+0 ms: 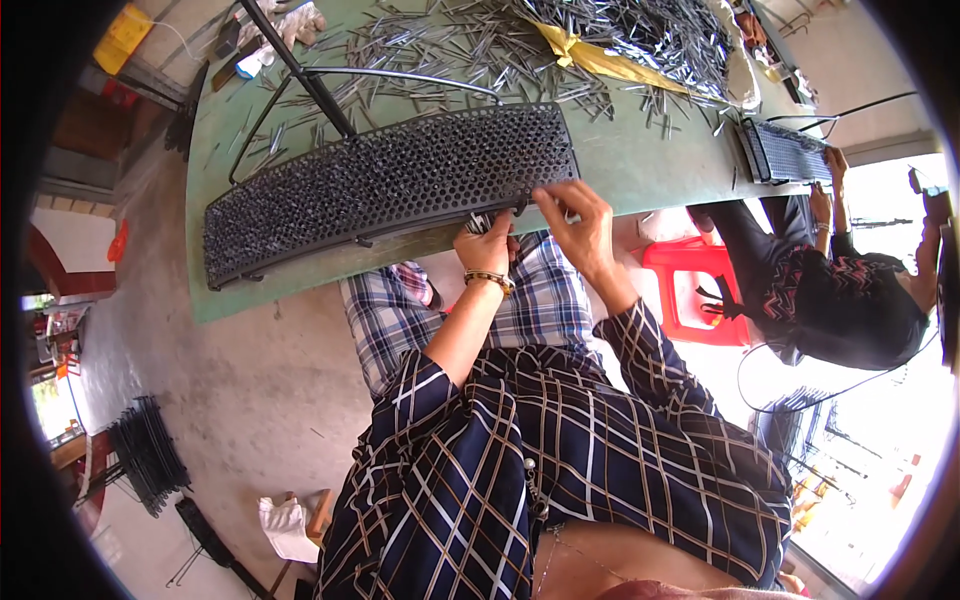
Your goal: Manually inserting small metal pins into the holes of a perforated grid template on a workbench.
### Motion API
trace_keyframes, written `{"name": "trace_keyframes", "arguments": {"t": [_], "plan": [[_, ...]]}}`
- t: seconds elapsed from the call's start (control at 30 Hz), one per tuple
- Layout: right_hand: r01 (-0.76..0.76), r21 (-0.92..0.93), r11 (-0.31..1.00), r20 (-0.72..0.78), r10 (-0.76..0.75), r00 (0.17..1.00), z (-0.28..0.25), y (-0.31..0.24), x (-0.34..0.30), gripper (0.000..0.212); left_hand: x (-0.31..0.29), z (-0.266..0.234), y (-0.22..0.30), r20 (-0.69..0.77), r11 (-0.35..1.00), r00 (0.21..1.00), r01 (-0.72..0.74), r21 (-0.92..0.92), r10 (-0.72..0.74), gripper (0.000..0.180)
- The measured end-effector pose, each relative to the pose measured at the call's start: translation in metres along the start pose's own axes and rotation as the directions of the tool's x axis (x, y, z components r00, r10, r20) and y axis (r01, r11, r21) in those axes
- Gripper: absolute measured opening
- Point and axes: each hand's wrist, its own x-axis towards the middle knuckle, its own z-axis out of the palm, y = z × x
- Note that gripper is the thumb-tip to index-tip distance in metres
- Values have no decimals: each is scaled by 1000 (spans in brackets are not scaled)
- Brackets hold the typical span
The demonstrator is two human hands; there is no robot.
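A long black perforated rack lies tilted at the front edge of the green table. Small dark pieces fill many of its holes, most densely toward the left. Just below its front edge, my left hand is closed around a bunch of thin metal strips, whose ends poke out above the fingers. My right hand is at the rack's right front part, thumb and forefinger pinched together by the rim. Whatever is between those fingertips is too small to make out.
A heap of metal strips covers the table's far side, with a yellow band across it. A black pole rises behind the rack. To the right, another person handles a similar rack near a red stool.
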Motion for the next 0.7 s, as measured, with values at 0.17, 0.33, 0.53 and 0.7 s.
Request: {"name": "trace_keyframes", "arguments": {"t": [0.17,0.33,0.53,0.7], "plan": [[-141,69,988,41,138,990,8,18,-36,14,4,5,2,40,999,999,-8,38,7,13],[-99,50,994,56,96,994,31,19,-46,16,8,0,-6,40,990,996,-89,107,85,14],[-242,-30,970,125,244,962,42,20,-50,22,2,-4,-6,68,995,996,-53,-79,59,17],[-612,530,587,377,483,790,51,19,-54,33,-6,-18,7,45,996,998,53,-69,-50,16]]}}
